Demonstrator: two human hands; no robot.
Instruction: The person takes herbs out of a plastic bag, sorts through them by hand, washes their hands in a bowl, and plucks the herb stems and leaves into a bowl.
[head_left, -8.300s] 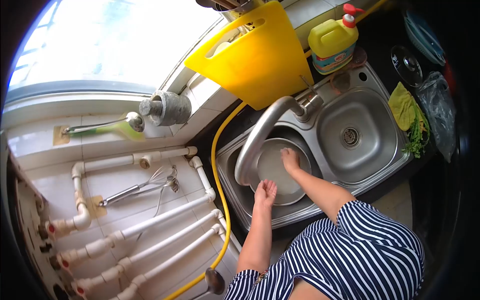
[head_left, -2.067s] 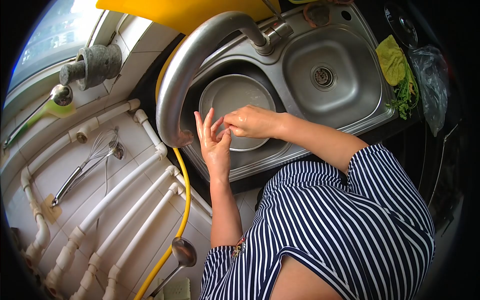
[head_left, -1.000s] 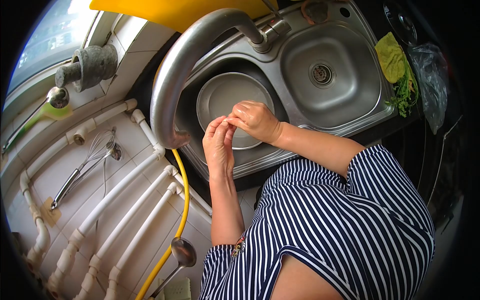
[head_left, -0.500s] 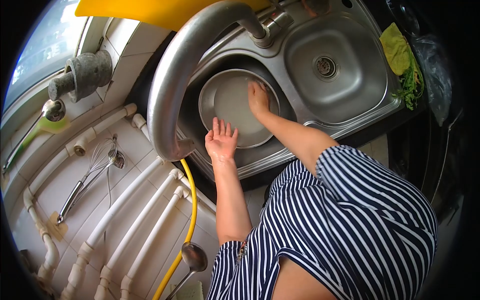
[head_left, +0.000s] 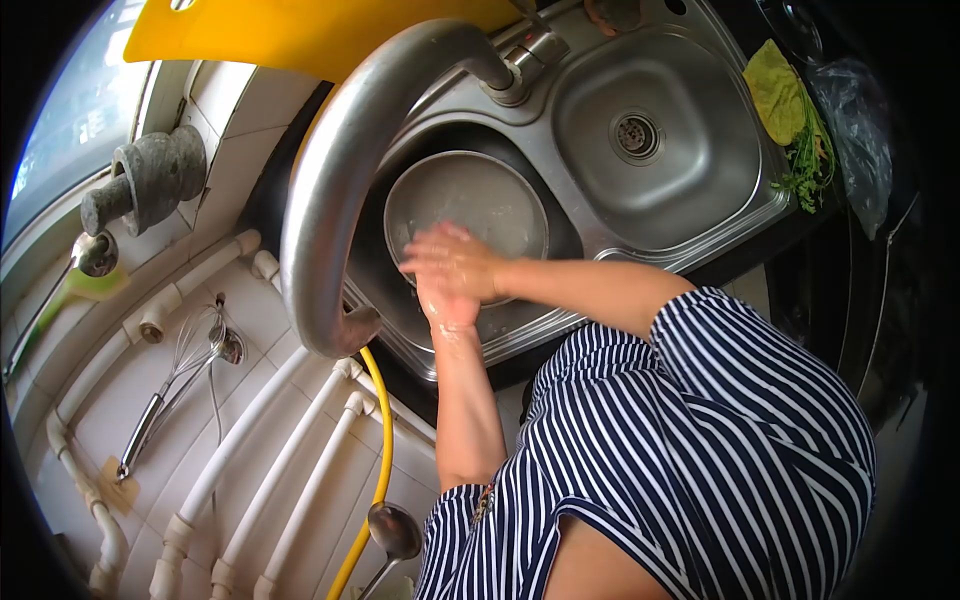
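Note:
Over the near-left rim of a round metal basin (head_left: 395,200), my two wet hands are pressed together. My right hand (head_left: 458,264) lies across the palm of my left hand, its fingers stretched out and a little smeared by motion. Underneath, my left hand (head_left: 448,310) shows only its wet heel and wrist; its fingers are hidden. Neither hand visibly holds an object. Cloudy water (head_left: 470,195) fills part of the basin, which sits in the left sink bowl (head_left: 562,215). A thick metal faucet (head_left: 335,180) arches to the left of the hands.
On the right is a second sink bowl (head_left: 690,150) with a drain. Beyond it lie a yellow-green cloth (head_left: 775,90), green herbs (head_left: 808,160) and a plastic bag (head_left: 855,140). White pipes, a whisk (head_left: 165,385), a ladle (head_left: 395,530) and a yellow hose (head_left: 382,430) are along the left wall.
My right hand has come out of the basin's water and moved left and toward me onto my left hand. My left hand was open, palm up, and is now covered. The view has shifted slightly.

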